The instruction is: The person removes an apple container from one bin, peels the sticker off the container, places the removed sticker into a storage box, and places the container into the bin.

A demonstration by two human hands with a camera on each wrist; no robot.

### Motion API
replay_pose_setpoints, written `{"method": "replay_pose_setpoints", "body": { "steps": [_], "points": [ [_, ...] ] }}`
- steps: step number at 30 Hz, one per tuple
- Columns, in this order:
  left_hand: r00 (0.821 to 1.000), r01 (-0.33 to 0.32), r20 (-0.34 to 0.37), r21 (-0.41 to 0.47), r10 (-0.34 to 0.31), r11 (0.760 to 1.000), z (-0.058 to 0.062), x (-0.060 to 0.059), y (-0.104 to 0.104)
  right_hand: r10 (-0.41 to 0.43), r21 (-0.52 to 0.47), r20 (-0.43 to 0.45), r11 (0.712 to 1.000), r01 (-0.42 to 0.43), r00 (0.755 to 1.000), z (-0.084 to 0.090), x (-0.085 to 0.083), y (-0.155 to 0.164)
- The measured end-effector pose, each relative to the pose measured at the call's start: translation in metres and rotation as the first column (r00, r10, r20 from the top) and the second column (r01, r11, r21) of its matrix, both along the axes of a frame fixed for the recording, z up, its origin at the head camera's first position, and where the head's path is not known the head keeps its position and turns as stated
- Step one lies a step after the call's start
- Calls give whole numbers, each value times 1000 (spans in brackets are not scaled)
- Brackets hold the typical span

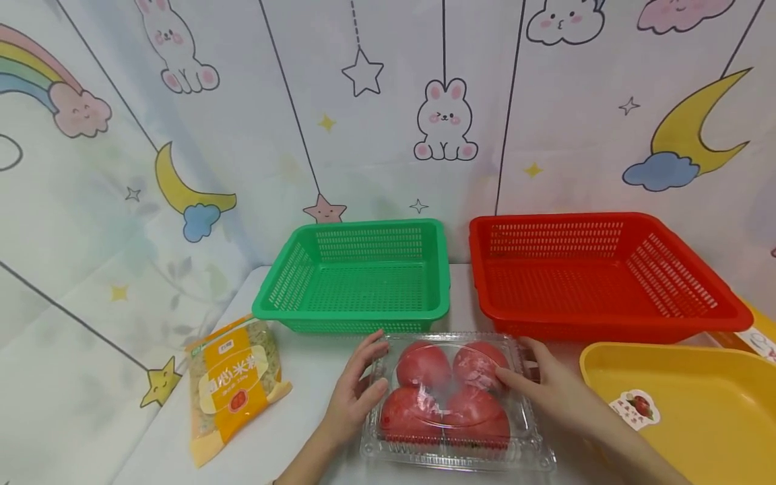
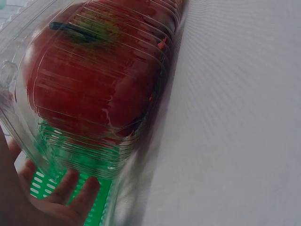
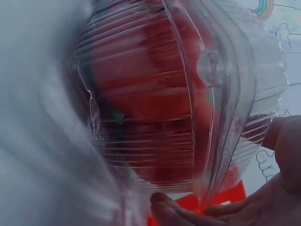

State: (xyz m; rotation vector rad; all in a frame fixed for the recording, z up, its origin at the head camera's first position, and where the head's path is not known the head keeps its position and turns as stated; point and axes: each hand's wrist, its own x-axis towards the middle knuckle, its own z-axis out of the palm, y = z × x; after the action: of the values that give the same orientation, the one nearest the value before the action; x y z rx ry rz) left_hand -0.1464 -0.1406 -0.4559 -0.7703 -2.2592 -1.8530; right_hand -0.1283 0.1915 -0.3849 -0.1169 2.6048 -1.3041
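Clear box [image 1: 459, 460] of red apples [image 1: 424, 364] between two hands

At six o'clock in the head view, low at the white table [image 1: 309, 364] – cannot tell whether resting on it or just off it. With four round apples inside, in two rows of two, under a see-through lid [image 1: 445, 407]. In the left wrist view, with a dark stem and a yellow-green patch on the nearest apple; in the right wrist view, dim red behind ribbed plastic.

At the box's nine o'clock side, left hand [image 1: 354, 391], with thumb and fingers lightly bent and spread at the edge. Touching the rim – cannot tell whether pinching it or only resting against it.

At the box's two o'clock corner, right hand [image 1: 554, 387], with thumb laid over the lid and fingers reaching round the side. Grasping the box there.

At eleven o'clock from the box, a green basket [image 1: 351, 315] with slotted walls. Toward two o'clock, a larger red basket [image 1: 606, 323] of similar make. At three o'clock, past the right hand, a yellow tray [image 1: 715, 431] with a fruit sticker [image 1: 639, 407] near its nine o'clock edge. At nine o'clock, past the left hand, an orange snack bag [image 1: 233, 384], just beside the green basket. At twelve o'clock, a pale curtain [image 1: 364, 155] printed with bunnies, moons and stars.
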Motion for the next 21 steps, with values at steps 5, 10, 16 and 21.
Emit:
{"method": "replay_pose_setpoints", "body": {
  "steps": [5,10,16,21],
  "points": [
    [998,-50,44,1,50,999,2,2,0,17,13,-3,1000,-17,1000,-1,2,4],
    [991,-107,85,5,107,994,1,5,-3,54,-40,16,998,-54,998,0,4,7],
    [982,-120,141,-21,122,993,2,8,-3,103,-63,34,993,-101,994,-2,5,11],
    [981,-116,154,-15,116,993,3,7,-1,105,-92,77,991,-98,991,-2,5,13]
  ]
}}
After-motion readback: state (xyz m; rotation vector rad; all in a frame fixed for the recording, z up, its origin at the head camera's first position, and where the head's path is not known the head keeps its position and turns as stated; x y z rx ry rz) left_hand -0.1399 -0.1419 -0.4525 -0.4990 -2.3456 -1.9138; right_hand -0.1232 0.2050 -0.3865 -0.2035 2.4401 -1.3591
